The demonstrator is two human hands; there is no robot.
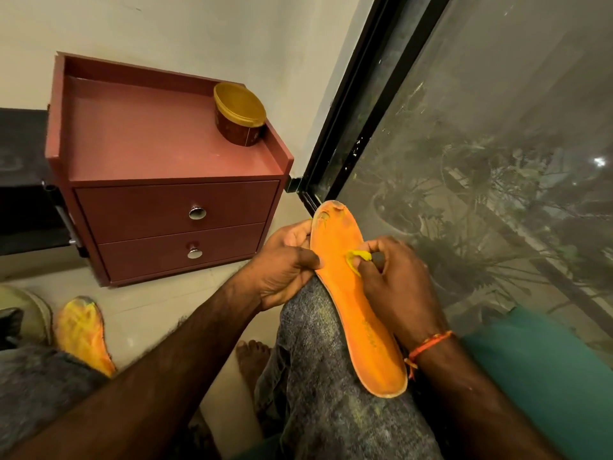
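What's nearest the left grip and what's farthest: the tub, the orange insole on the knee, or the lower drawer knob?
From the left grip, in the head view:
1. Orange insole, on the knee, held by it.
2. Lower drawer knob, left of it, on the cabinet front.
3. Tub, back on the cabinet top.

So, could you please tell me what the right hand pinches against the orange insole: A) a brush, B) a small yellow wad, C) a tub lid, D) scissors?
B: the right hand pinches a small yellow wad onto the insole, whose edge the left hand grips.
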